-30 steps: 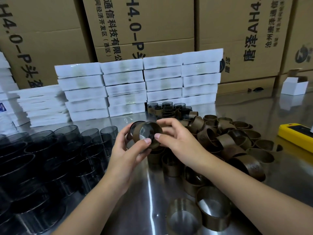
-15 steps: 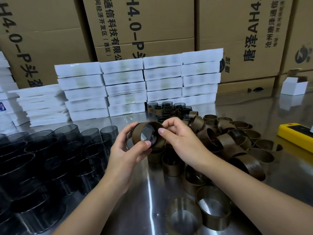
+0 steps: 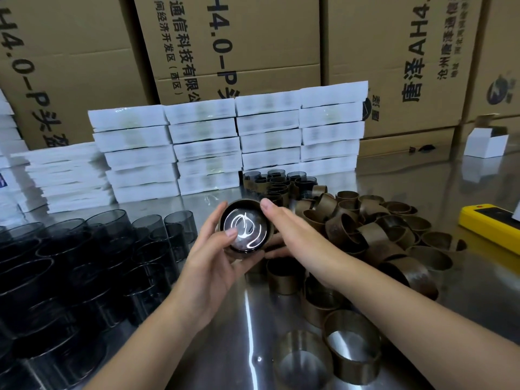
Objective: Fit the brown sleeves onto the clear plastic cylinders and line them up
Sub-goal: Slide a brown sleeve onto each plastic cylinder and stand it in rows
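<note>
Head camera looks down on one clear cylinder held above the steel desk. Its glossy closed end faces the lens, and one brown sleeve is wrapped round its wall. The left hand grips it from below, with the thumb across the near rim and the fingers curled round the far side. The right hand lies flat against the sleeve's right side, fingers straight and together and thumb reaching underneath; it clasps nothing.

To the left, bare cylinders stand packed on the desk, well over a dozen and too overlapped to count. To the right lies a heap of loose sleeves, more than twenty. Two of them stand on end side by side nearest the camera.

Behind the hands is a small cluster of sleeved cylinders; their number cannot be made out. Beyond them, white boxes rise in four columns of about five each, with another stack further left. At least four cartons form the back wall. One small white box and one yellow device sit at the right.
</note>
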Demonstrator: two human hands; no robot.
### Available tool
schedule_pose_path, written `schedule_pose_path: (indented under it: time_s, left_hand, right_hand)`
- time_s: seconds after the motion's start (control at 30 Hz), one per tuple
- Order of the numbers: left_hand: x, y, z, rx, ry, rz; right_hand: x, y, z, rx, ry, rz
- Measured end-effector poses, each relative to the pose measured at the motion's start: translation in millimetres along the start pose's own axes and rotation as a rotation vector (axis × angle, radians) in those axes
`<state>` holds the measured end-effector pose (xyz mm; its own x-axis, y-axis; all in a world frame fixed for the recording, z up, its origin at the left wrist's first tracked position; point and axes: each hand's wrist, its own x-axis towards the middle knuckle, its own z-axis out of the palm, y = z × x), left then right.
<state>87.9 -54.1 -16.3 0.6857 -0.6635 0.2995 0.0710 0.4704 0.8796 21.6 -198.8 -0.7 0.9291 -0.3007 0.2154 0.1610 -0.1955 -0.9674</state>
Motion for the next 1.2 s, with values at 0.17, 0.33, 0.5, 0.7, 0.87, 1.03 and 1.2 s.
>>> schedule_pose_path:
  time_s: [0.17,0.33,0.5,0.7,0.87,1.03,1.2]
  left_hand:
    - [-2.0,-1.7,-0.7,-0.038,-0.094,-0.049]
    - [-0.5,-4.6,-2.2,0.169,-0.137,-0.043]
    - [1.7,-9.5,-1.5,0.259,-0.067,-0.086]
    - [0.1,-6.6,2.7,0.369,-0.05,-0.074]
    - [-0.7,-5.7,4.0,0.394,-0.022,-0.033]
    - [-0.9,-10.0,3.0,0.377,0.039,-0.011]
    - [-0.5,-11.7,3.2,0.374,0.057,0.039]
  right_hand:
    - [-0.4,-3.5,1.5,0.015,-0.026,0.019]
    - [-1.0,-4.9,-1.2,-0.056,0.039,-0.037]
    - [-3.5,-1.8,-1.0,-0.043,0.072,-0.097]
    - [-4.4,0.1,0.8,-0.108,0.066,-0.124]
    - [-2.3,-0.2,1.3,-0.121,0.043,-0.106]
    - [-0.4,3.3,2.0,-0.091,0.006,-0.116]
    - [-0.3,1.7,-0.8,-0.06,-0.033,-0.104]
